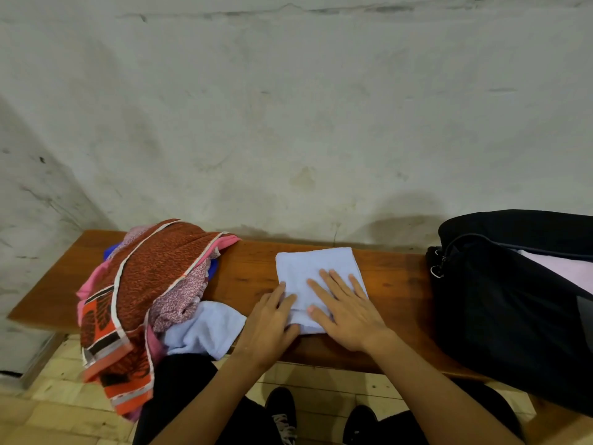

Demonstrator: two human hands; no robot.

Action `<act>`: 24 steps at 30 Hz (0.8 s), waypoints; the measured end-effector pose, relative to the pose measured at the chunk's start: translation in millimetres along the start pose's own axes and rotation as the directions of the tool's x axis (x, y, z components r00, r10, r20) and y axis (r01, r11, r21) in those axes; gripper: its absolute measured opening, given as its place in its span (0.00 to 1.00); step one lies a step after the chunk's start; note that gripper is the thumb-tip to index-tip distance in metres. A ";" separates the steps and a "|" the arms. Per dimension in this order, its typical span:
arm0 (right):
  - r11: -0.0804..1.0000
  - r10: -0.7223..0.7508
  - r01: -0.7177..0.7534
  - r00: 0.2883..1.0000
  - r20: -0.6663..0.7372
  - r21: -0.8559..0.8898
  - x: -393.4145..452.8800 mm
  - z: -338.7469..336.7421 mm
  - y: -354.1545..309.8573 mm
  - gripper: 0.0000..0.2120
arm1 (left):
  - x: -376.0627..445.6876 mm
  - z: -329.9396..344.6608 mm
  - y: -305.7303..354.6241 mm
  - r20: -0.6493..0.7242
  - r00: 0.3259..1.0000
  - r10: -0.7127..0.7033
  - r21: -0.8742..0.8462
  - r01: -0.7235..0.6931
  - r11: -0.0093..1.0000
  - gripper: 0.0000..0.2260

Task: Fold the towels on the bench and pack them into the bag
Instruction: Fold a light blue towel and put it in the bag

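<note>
A folded pale blue towel (311,268) lies in the middle of the wooden bench (250,271). My right hand (345,308) lies flat on its near half with straight, spread fingers. My left hand (272,319) holds the towel's near left edge, thumb under the fold and fingers on top. A heap of unfolded towels (147,284), red-brown, pink and patterned, sits at the left end and hangs over the front edge. Another pale blue towel (208,329) pokes out from under the heap. The black bag (513,309) stands open at the right end with a pink towel (564,268) inside.
A stained plaster wall (288,123) rises directly behind the bench. Below the bench lies a pale tiled floor (321,383); my dark trousers and black shoes (282,409) show at the bottom edge.
</note>
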State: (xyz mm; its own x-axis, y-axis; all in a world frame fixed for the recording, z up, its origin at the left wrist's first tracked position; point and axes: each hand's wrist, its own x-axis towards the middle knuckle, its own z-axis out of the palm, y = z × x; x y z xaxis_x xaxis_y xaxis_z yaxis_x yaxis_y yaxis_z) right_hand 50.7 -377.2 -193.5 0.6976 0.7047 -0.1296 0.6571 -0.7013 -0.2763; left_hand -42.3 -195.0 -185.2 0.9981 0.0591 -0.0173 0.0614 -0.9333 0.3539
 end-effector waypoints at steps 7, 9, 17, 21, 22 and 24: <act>0.998 0.039 -0.040 0.999 -0.032 -0.053 -2.8 0.3 14.9 0.32 | -3.3 4.2 25.7 -0.130 0.991 -0.042 0.016 0.044 0.999 0.17; 0.998 0.064 -0.065 0.998 -0.023 -0.026 -5.0 -1.0 21.1 0.30 | -1.0 3.1 26.0 -0.109 0.993 -0.046 0.048 0.052 0.997 0.18; 0.991 0.128 -0.128 0.992 -0.022 -0.021 -6.8 -0.8 24.4 0.33 | 4.0 11.5 16.7 0.030 0.997 0.066 0.263 -0.071 0.962 0.39; 0.986 0.163 -0.161 0.986 0.036 -0.050 -1.0 -6.5 16.5 0.37 | 12.6 6.0 0.6 0.125 0.987 0.102 0.274 -0.133 0.952 0.34; 0.985 0.168 -0.165 0.985 0.037 -0.056 0.9 -10.2 13.1 0.40 | 14.6 2.2 -0.3 0.154 0.983 0.100 0.256 -0.137 0.957 0.37; 0.985 0.153 -0.151 0.988 0.018 -0.085 7.0 -16.9 3.7 0.43 | 19.6 -4.0 -1.1 0.199 0.974 0.104 0.173 -0.139 0.975 0.40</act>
State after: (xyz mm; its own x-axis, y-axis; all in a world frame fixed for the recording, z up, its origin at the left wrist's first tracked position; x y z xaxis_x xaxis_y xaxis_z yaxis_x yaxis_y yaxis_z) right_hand 62.8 -376.6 -179.3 0.7848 0.5907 -0.1874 0.5658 -0.8064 -0.1720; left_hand -22.8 -191.4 -182.2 0.9799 -0.1097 -0.1664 -0.0780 -0.9794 0.1861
